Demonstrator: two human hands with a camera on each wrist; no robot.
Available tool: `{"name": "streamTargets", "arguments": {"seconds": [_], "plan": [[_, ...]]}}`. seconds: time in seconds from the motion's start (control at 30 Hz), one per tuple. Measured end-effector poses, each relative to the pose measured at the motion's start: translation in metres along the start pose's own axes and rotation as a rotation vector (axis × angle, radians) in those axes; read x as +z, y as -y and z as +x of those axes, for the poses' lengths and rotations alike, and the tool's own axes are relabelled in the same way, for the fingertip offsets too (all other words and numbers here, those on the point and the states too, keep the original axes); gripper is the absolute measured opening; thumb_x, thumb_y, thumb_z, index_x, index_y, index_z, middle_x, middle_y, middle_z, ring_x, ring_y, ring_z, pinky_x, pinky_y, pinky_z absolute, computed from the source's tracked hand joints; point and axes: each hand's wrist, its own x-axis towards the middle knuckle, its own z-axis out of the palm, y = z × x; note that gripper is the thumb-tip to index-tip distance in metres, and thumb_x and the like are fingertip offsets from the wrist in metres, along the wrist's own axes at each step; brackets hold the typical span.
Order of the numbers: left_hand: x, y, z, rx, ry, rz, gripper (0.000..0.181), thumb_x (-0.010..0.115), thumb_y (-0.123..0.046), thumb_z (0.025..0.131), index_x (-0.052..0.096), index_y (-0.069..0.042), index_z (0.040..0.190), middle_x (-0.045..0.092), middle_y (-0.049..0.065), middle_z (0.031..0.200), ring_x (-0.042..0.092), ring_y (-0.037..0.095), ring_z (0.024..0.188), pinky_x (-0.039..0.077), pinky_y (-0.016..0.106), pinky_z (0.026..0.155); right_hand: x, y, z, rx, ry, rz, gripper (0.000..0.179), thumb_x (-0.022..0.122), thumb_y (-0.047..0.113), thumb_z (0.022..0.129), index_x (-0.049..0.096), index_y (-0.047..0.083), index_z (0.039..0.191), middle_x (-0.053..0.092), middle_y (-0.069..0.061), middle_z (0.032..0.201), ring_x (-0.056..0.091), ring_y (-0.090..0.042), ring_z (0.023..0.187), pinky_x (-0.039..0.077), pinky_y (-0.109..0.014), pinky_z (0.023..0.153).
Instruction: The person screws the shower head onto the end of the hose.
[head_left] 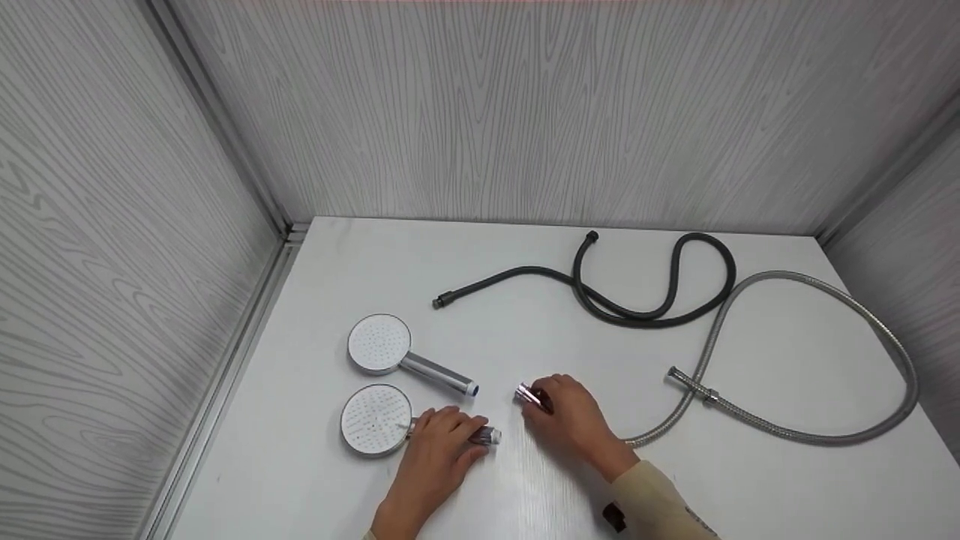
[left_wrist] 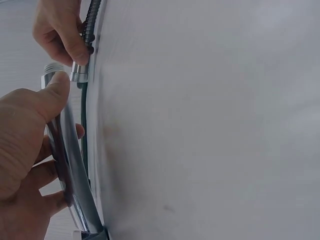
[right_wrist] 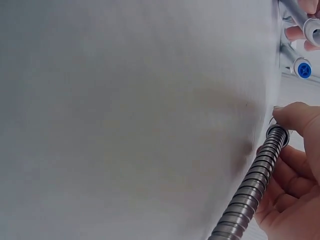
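1. The fingers of the left hand (head_left: 446,446) are curled round the handle of the nearer shower head (head_left: 376,421), the thumb lying along it close to its threaded end.
2. The fingers of the right hand (head_left: 574,420) pinch the chrome end fitting (head_left: 527,393) of a ribbed metal shower hose (head_left: 825,440). In the right wrist view the hose runs out of this fitting, back past the palm.
3. The threaded handle end and the chrome fitting are near each other but apart; nothing joins them.
4. The nearer shower head has its round white spray face turned up. Whether it rests fully on the counter (head_left: 285,480) or is partly raised, I cannot tell.
5. Just beyond it lies the farther shower head (head_left: 379,343), spray face up too, untouched by either hand. Its handle slants towards the right hand and has a blue insert (right_wrist: 304,70) in its end.
6. From the right hand, the metal hose makes a wide loop on the right side of the counter and crosses itself close to its conical free end (head_left: 673,372).
7. Towards the back, a black shower hose (head_left: 637,323) lies in curves, crossing itself, its right bend against or very near the metal hose.
8. A grey wood-grain panel (head_left: 487,112) stands behind the counter.
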Motion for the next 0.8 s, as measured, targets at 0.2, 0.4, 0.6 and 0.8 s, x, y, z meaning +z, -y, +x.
{"name": "streamTargets", "arguments": {"seconds": [0.2, 0.4, 0.6, 0.8], "plan": [[-0.002, 0.000, 0.001, 0.010, 0.026, -0.017, 0.033, 0.077, -0.030, 0.093, 0.074, -0.021, 0.125, 0.065, -0.002, 0.103, 0.065, 0.016, 0.099, 0.049, 0.049, 0.102, -0.006, 0.003, -0.004, 0.001, 0.074, 0.081, 0.022, 0.076, 0.022, 0.095, 0.071, 0.010, 0.114, 0.069, 0.004, 0.096, 0.057, -0.008, 0.082, 0.052, -0.033, 0.078], [-0.003, 0.005, 0.007, 0.051, 0.013, 0.012, 0.033, 0.075, -0.031, 0.094, 0.074, -0.026, 0.126, 0.061, 0.000, 0.096, 0.060, 0.017, 0.087, 0.050, 0.043, 0.093, -0.009, 0.002, -0.006, -0.001, 0.124, 0.228, 0.017, 0.074, 0.016, 0.097, 0.069, 0.013, 0.113, 0.071, 0.003, 0.099, 0.060, -0.007, 0.080, 0.052, -0.024, 0.070], [-0.005, 0.007, 0.011, 0.043, 0.017, 0.027, 0.033, 0.074, -0.032, 0.093, 0.073, -0.028, 0.126, 0.060, 0.000, 0.096, 0.061, 0.017, 0.087, 0.052, 0.044, 0.093, -0.005, 0.000, -0.008, -0.066, 0.100, 0.263, 0.016, 0.074, 0.014, 0.096, 0.070, 0.013, 0.112, 0.069, 0.005, 0.093, 0.056, -0.004, 0.077, 0.049, -0.022, 0.068], [-0.006, 0.007, 0.013, 0.057, 0.013, 0.044, 0.033, 0.075, -0.033, 0.092, 0.072, -0.029, 0.125, 0.059, 0.001, 0.095, 0.059, 0.017, 0.084, 0.052, 0.044, 0.088, -0.004, 0.001, -0.012, -0.117, 0.096, 0.240, 0.020, 0.075, 0.015, 0.095, 0.071, 0.013, 0.114, 0.069, 0.006, 0.093, 0.055, -0.003, 0.077, 0.050, -0.023, 0.069]]}}
